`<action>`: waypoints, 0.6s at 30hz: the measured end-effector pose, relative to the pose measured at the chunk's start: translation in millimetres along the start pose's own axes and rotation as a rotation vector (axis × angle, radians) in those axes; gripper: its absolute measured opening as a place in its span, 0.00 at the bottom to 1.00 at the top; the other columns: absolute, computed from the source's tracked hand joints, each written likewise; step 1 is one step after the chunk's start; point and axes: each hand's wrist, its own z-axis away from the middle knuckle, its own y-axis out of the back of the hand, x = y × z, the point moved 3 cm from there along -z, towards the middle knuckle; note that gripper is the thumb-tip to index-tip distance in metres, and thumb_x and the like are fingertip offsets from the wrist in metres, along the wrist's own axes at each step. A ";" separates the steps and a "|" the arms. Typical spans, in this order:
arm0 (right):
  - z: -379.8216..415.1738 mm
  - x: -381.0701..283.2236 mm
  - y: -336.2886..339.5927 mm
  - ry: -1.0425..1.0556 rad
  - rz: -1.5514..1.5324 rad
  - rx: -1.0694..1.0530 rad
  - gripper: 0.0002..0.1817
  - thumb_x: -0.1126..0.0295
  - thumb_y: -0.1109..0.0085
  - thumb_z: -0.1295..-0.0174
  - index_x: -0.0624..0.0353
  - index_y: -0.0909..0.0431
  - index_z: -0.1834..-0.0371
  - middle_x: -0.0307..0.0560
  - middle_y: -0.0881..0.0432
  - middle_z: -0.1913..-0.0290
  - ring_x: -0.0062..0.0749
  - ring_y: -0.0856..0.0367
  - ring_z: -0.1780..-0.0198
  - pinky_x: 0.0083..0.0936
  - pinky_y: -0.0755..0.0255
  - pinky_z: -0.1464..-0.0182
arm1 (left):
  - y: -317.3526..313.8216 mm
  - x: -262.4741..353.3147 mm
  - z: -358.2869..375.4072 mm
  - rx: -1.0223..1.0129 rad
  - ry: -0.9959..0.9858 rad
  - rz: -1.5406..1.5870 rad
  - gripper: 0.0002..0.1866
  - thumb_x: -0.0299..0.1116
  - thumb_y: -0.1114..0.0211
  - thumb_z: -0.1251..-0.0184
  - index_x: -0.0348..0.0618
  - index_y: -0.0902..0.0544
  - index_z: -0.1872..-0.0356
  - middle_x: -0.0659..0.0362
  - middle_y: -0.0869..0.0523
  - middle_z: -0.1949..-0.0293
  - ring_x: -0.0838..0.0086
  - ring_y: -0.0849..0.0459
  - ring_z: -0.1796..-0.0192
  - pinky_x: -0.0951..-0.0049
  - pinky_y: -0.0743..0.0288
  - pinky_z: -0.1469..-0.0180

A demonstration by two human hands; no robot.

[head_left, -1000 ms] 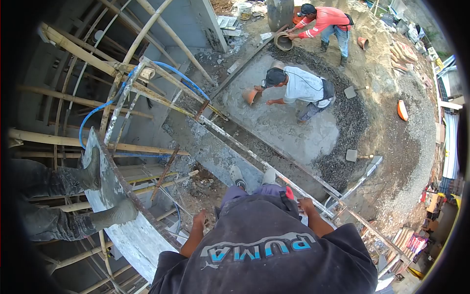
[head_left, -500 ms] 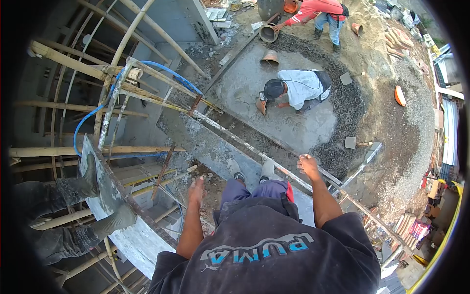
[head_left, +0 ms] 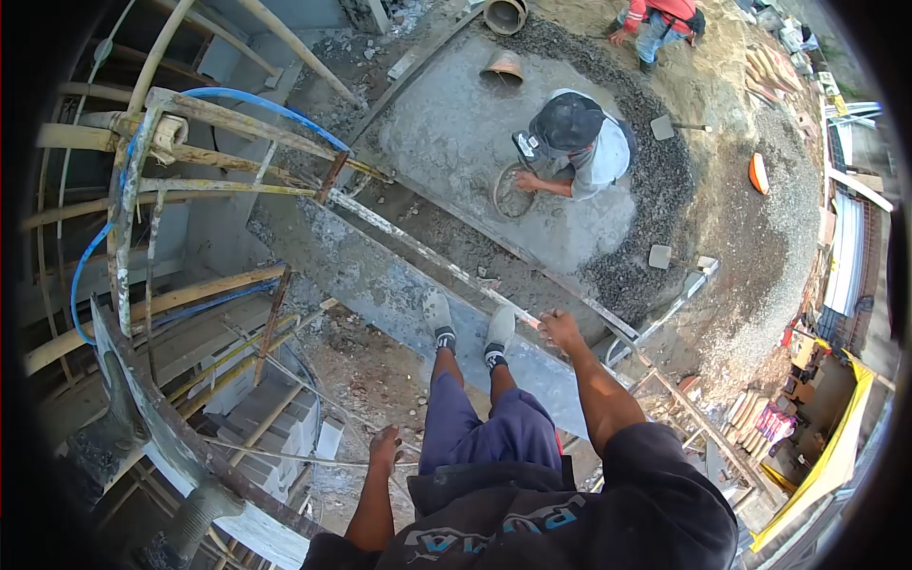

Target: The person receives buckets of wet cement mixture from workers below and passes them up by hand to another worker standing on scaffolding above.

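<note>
My left hand [head_left: 385, 448] hangs low beside my left leg, fingers loosely bent, with no object visible in it. My right hand [head_left: 560, 331] is over the paint-spattered scaffold rail [head_left: 446, 264], its fingers partly curled and apart. Whether it touches the rail is hard to tell. Both my feet stand on a grey, cement-stained plank [head_left: 380, 280]. Below, a co-worker in a cap [head_left: 581, 142] crouches on wet grey mortar [head_left: 427, 123], with a hand at a bucket [head_left: 514, 193] filled with grey mix.
Bamboo poles [head_left: 218, 285] and a blue hose [head_left: 256, 104] run at left. Another person's boots [head_left: 204, 513] stand on a curved board [head_left: 261, 537]. Below lie a tipped bucket [head_left: 502, 68], hoes [head_left: 662, 127] and a person in red [head_left: 660, 19]. Drops open beside the plank.
My view has shifted forward and my legs show more. My right hand has come down to the rail; my left has lowered. The crouching co-worker has turned to a bucket; the person in red has moved away.
</note>
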 end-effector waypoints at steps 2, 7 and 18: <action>-53.4 -2.4 -13.9 -0.040 0.092 -0.048 0.12 0.60 0.44 0.33 0.55 0.26 0.55 0.35 0.21 0.70 0.21 0.24 0.74 0.25 0.30 0.72 | 0.9 3.5 -16.7 -0.052 -0.022 0.015 0.27 0.49 0.37 0.33 0.49 0.29 0.37 0.64 0.23 0.43 0.72 0.23 0.48 0.65 0.25 0.57; -144.8 -49.0 -52.6 0.002 -0.200 0.044 0.16 0.55 0.38 0.37 0.56 0.26 0.57 0.35 0.24 0.71 0.23 0.27 0.73 0.27 0.30 0.71 | 3.7 19.6 -37.6 -0.014 0.009 0.052 0.28 0.50 0.38 0.32 0.49 0.29 0.36 0.63 0.22 0.44 0.73 0.22 0.45 0.65 0.27 0.55; -196.4 -81.6 -96.6 0.204 -1.340 0.506 0.12 0.57 0.40 0.37 0.50 0.28 0.64 0.34 0.33 0.78 0.27 0.34 0.78 0.31 0.36 0.70 | 18.3 -51.5 -57.5 -0.025 0.219 0.087 0.26 0.50 0.39 0.31 0.49 0.28 0.37 0.61 0.21 0.44 0.68 0.22 0.44 0.61 0.27 0.51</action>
